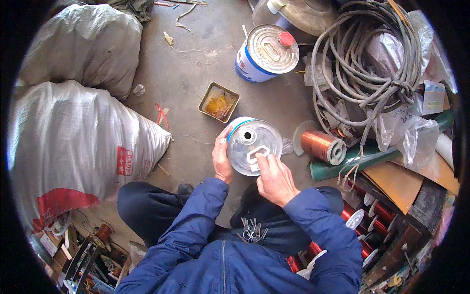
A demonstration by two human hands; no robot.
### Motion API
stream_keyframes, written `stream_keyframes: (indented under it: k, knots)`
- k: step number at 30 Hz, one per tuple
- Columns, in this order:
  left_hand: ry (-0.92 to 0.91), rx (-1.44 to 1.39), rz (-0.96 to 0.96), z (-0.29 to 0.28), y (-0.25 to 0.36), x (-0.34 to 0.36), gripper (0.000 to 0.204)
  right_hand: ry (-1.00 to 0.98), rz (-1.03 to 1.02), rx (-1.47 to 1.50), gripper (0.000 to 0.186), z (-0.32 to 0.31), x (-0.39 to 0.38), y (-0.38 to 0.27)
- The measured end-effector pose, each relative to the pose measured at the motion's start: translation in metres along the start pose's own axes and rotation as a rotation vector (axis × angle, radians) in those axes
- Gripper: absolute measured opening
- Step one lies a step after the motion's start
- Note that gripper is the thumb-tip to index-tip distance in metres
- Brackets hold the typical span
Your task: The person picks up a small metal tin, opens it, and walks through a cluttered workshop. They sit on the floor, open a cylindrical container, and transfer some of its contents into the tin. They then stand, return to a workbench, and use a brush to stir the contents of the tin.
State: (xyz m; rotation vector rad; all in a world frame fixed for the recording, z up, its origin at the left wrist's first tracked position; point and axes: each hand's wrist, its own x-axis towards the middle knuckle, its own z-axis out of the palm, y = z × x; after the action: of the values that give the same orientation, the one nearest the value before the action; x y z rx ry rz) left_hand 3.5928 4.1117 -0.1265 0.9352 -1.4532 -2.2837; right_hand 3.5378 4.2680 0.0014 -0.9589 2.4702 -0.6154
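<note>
A round metal can [238, 153] with a silvery lid and a blue and white side is tilted in front of me. The lid has an open round hole with no cap in it. My left hand [223, 162] is wrapped round the can's left side. With bent fingers, my right hand [275, 180] pinches the pale handle [262, 149] on the lid; its fingertips are partly hidden. Just beyond stands a small square tin [212, 116] with yellowish-brown stuff inside. Farther off is a similar can [267, 56] with a red cap.
White sacks [93, 132] bulge at the left. To the right lie a copper wire spool [318, 144], a green tube [338, 165], a coil of grey cable [338, 93] and plastic bags [409, 130]. Red wire spools [382, 210] are at the lower right, and keys [253, 232] rest at my lap.
</note>
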Motion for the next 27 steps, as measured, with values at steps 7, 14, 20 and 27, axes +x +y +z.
stream_keyframes:
  k: [7,14,20,27]
  knots:
    - [-0.006,0.12,0.01,0.001,0.01,0.001,0.049,-0.056,-0.165,-0.153,0.031,-0.002,0.023,0.015]
    - [-0.018,0.076,-0.029,-0.011,0.009,0.008,0.047,-0.123,-0.373,-0.176,0.02,-0.007,0.029,0.029]
    - [0.138,-0.025,-0.257,-0.026,-0.027,0.017,0.037,-0.131,-0.437,-0.16,0.024,-0.011,0.042,0.034]
    - [0.045,-0.034,-0.256,-0.037,-0.055,0.024,0.042,-0.244,-0.226,-0.213,0.014,-0.025,0.049,0.014]
